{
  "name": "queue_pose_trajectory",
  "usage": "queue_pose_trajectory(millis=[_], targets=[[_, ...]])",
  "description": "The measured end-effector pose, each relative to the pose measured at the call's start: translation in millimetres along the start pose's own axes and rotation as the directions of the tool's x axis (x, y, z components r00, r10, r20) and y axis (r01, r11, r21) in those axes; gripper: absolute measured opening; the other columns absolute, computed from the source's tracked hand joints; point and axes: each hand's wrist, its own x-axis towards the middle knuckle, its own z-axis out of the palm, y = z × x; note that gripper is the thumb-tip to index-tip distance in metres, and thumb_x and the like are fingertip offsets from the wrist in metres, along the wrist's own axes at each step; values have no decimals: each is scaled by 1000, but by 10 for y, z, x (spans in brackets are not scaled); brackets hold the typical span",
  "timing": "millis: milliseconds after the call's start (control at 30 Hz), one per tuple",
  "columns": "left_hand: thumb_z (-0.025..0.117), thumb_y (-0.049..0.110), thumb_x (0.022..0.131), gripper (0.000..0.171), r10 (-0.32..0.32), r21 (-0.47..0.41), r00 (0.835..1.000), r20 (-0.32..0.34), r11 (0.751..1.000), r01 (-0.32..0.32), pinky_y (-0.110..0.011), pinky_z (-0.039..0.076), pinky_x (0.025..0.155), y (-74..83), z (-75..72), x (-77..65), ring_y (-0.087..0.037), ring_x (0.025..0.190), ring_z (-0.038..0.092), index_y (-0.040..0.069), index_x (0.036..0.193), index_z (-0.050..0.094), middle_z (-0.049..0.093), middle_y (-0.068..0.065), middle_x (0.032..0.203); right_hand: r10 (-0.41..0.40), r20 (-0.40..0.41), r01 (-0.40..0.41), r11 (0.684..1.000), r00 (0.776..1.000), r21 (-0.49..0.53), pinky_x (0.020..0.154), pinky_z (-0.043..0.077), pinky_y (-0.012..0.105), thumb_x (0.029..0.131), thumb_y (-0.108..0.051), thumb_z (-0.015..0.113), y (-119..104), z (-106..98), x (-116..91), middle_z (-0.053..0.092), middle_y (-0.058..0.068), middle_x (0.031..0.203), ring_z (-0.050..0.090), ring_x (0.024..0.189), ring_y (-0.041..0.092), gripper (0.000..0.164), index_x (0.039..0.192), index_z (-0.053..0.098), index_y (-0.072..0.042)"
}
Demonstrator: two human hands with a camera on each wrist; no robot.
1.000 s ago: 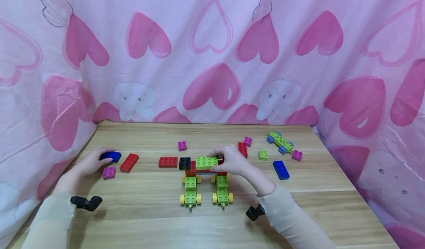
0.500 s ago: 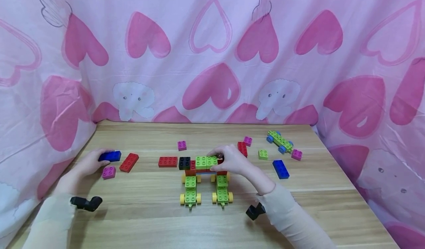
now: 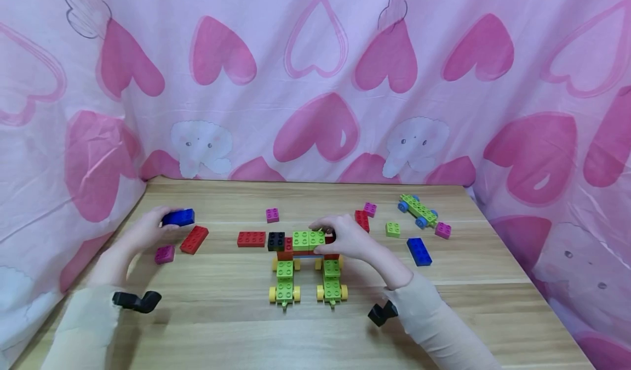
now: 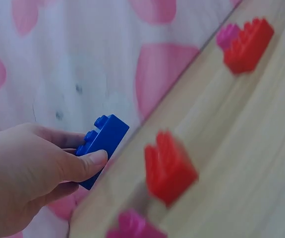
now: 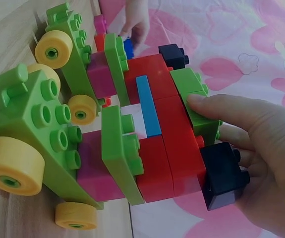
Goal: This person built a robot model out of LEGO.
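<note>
My left hand [image 3: 147, 228] pinches a blue brick [image 3: 178, 217] between thumb and fingers; in the left wrist view the blue brick [image 4: 103, 148] appears above the tabletop. At the middle of the table stands a built model on two green wheeled bases [image 3: 284, 289] with yellow wheels. Red bricks [image 5: 179, 144], a thin blue piece [image 5: 148, 106] and black bricks [image 5: 225, 173] make up its upper part. My right hand [image 3: 343, 237] grips the model's top, its thumb on the green bricks [image 5: 196, 101] there. Some fingers of that hand are hidden behind the model.
Near the left hand lie a red brick [image 3: 194, 240] and a magenta brick [image 3: 165, 254]. Another red brick [image 3: 251, 239] sits left of the model. To the right are a green car base [image 3: 418, 210] with blue wheels, a blue brick [image 3: 419, 251] and a small green brick [image 3: 393, 229].
My left hand has lifted the blue brick and carried it up and to the right, away from the magenta brick. The right hand stays on the model.
</note>
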Motion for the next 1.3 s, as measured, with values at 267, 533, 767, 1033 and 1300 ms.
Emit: queue_pose_trajectory(millis=[267, 533, 767, 1033, 1300], targets=[[65, 12, 93, 50, 42, 13, 997, -65, 999, -41, -66, 37, 102, 550, 4, 155, -53, 122, 48, -6, 137, 49, 50, -35, 134, 12, -62, -8, 997, 998, 74, 99, 52, 43, 82, -30, 79, 31, -67, -33, 64, 11, 130, 62, 118, 26, 61, 134, 57, -6], [71, 11, 89, 44, 137, -21, 980, -142, 990, -142, -62, 45, 97, 1084, 147, 241, -47, 115, 57, -3, 129, 58, 60, -30, 127, -12, -119, 23, 996, 993, 88, 102, 50, 43, 83, -27, 78, 68, -96, -22, 61, 12, 135, 58, 123, 28, 61, 135, 56, -6], [72, 12, 88, 43, 227, -71, 958, -176, 968, -243, -56, 49, 96, 1542, 300, 280, -41, 113, 60, -1, 127, 61, 64, -23, 124, -45, -169, 58, 996, 985, 72, 102, 49, 44, 84, -26, 78, 59, -108, -14, 62, 13, 133, 59, 123, 29, 58, 133, 58, -3], [75, 17, 86, 44, 326, -84, 926, -189, 935, -346, -52, 52, 95, 1942, 425, 244, -35, 115, 61, 5, 127, 63, 66, -17, 124, -87, -253, 108, 992, 963, 70, 101, 50, 43, 85, -20, 77, 17, -114, -6, 66, 12, 127, 61, 118, 26, 49, 128, 61, -3], [76, 15, 85, 45, 427, -98, 885, -185, 888, -449, -47, 54, 92, 2153, 573, 198, -31, 112, 62, 4, 126, 64, 67, -15, 122, -99, -254, 128, 987, 962, 100, 98, 52, 44, 86, -19, 76, -48, -107, -23, 66, 12, 126, 63, 117, 27, 46, 127, 62, -3]])
